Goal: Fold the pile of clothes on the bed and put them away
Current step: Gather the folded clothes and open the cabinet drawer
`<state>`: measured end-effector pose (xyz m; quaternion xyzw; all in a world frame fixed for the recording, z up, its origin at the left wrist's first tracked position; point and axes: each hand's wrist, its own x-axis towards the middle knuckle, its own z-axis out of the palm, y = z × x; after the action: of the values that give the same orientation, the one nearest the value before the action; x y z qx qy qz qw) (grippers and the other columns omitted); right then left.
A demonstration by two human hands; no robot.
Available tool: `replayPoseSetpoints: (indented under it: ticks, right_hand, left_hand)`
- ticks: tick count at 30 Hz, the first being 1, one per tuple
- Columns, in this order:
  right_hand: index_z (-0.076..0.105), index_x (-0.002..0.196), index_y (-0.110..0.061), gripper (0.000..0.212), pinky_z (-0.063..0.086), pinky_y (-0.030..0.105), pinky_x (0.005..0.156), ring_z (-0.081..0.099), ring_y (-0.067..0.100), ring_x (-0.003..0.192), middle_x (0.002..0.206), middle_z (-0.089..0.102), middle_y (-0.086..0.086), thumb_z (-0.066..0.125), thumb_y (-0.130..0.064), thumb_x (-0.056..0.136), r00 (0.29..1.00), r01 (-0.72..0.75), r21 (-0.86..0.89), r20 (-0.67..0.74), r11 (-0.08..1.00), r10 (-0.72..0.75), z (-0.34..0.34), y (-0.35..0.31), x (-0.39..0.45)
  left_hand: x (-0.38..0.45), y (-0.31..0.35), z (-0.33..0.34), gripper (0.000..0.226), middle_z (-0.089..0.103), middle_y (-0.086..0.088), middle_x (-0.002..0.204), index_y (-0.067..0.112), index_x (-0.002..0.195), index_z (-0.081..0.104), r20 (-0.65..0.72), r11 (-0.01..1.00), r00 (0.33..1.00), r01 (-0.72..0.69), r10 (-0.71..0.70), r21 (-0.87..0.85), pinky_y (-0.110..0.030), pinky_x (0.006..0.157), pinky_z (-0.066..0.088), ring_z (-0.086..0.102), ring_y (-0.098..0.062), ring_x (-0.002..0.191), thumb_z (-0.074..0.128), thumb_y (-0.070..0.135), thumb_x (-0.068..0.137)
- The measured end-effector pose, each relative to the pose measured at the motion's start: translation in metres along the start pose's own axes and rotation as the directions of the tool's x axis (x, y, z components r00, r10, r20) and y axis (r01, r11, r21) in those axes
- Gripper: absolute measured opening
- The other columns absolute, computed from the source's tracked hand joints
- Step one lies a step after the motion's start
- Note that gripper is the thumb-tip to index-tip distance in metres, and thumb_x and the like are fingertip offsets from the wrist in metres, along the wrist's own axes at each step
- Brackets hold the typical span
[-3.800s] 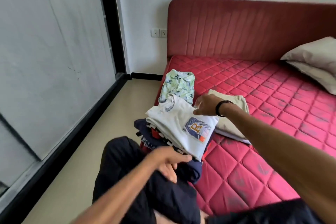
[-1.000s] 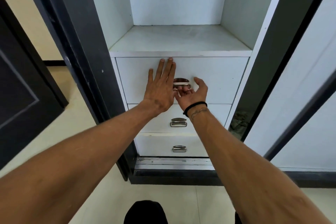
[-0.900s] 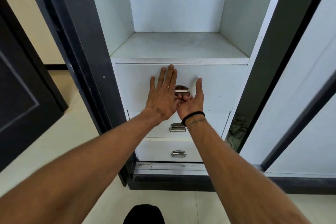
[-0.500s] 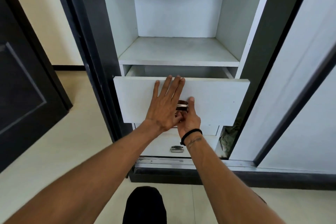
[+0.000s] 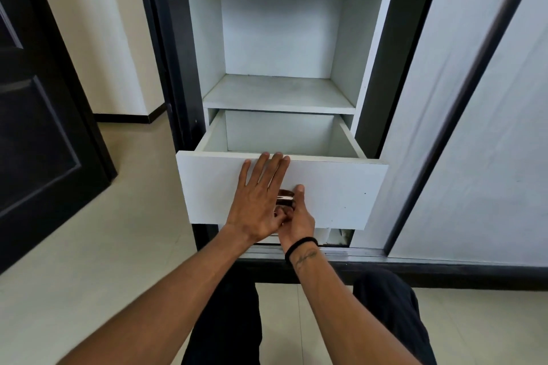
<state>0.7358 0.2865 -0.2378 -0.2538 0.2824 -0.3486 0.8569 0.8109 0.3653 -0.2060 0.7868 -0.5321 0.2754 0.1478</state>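
Chrome drawer handle (image 5: pixel 285 197) is where the grip is: the right hand (image 5: pixel 297 220) comes at it from below with its fingers curled up around the metal and the thumb pointing straight up the panel beside it. Left hand (image 5: pixel 257 201) is spread flat, palm pressed on the white drawer front (image 5: pixel 335 191), fingertips reaching right to its top edge and partly covering the handle. A black wristband (image 5: pixel 300 245) sits on the right wrist, with a small tattoo just below it on the forearm. Top drawer (image 5: pixel 281 135) is pulled well out of the white wardrobe (image 5: pixel 207 38) and you can see down into its bare grey inside. Right above it is a shelf (image 5: pixel 278 95), another one higher up. Sliding wardrobe door (image 5: pixel 474 98) is on the right, dark room door (image 5: pixel 38 115) on the left, beige tile floor (image 5: pixel 89 275) underneath. No clothes or bed anywhere in this view, so can't tell where they are
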Motion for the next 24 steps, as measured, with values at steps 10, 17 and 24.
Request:
replayPoseSetpoints:
  ticks: [10, 17, 24]
  right_hand:
    - [0.074, 0.114, -0.007, 0.040, 0.061, 0.043, 0.088, 0.073, 0.025, 0.092, 0.095, 0.078, 0.010, 0.074, -0.041, 0.094, 0.992, -0.105, -0.171, 0.048, 0.980, 0.115, -0.038, -0.011, -0.038]
    - [0.074, 0.091, -0.009, 0.017, 0.056, 0.020, 0.067, 0.066, 0.018, 0.083, 0.105, 0.076, 0.015, 0.067, -0.023, 0.099, 0.969, 0.107, -0.421, -0.158, 0.901, -0.189, -0.092, -0.140, -0.074]
    - [0.073, 0.092, -0.007, 0.008, 0.052, 0.016, 0.053, 0.063, 0.005, 0.061, 0.071, 0.067, 0.000, 0.066, -0.003, 0.094, 0.729, 0.286, -0.619, -0.354, 0.731, -0.585, -0.228, -0.288, -0.180]
  left_hand:
    - [-0.036, 0.047, -0.016, 0.098, -0.001, -0.008, 0.173, 0.013, 0.165, 0.007, -0.049, 0.991, 0.994, 0.097, -0.102, -0.097, -0.061, 0.126, 0.007, -0.006, -0.030, 0.160, 0.063, 0.047, 0.092]
    - [-0.002, 0.190, -0.010, 0.084, 0.045, -0.014, 0.157, 0.007, 0.153, 0.043, -0.009, 0.833, 0.982, -0.163, 0.187, -0.529, -0.059, 0.124, 0.020, 0.034, -0.035, 0.150, 0.046, 0.016, 0.070]
    - [0.028, 0.398, -0.030, 0.070, 0.065, -0.014, 0.132, 0.006, 0.138, 0.057, -0.204, 0.493, 0.870, -0.432, 0.449, -0.755, -0.053, 0.110, 0.041, 0.057, -0.034, 0.126, 0.067, 0.004, 0.069]
